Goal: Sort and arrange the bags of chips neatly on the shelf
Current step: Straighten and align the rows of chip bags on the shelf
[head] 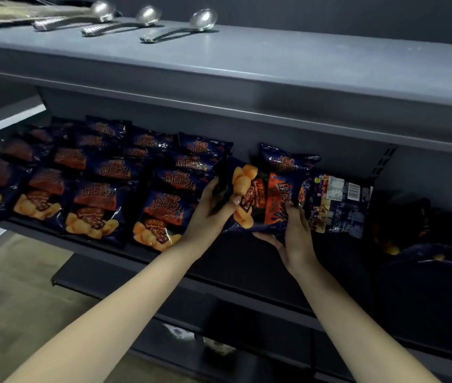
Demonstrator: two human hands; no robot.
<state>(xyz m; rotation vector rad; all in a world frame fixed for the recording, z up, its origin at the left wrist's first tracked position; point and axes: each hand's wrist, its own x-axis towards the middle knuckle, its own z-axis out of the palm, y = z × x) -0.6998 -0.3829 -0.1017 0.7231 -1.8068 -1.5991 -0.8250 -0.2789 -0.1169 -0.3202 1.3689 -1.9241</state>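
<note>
Foil of a dark blue chip bag [260,200] shines between both hands at the middle of the view, over the front of the dark shelf [246,261]. It is turned sideways: the orange-red title panel and the line "Barbecue Flavor" run top to bottom, with golden crisps printed toward its nine o'clock end. The left hand [205,214] grips that end, its fingers [211,189] curled round the edge and the thumb pressed on the front. The right hand [298,241] pinches the three o'clock end, thumb on top, fingers [266,236] curled beneath the lower edge. Toward nine o'clock, rows of like bags [95,194] lie overlapped, face up. Just beside it at three o'clock a back-facing bag [338,203] shows a white label. At twelve o'clock a rear bag [288,158] peeks out, its lower part hidden. Further toward three o'clock, shadowed bags [445,239] are hard to make out and cut off by the edge. Whether the held bag rests on the shelf cannot be told. On the grey upper shelf [274,67], at eleven o'clock, lie ladles [180,26].
</note>
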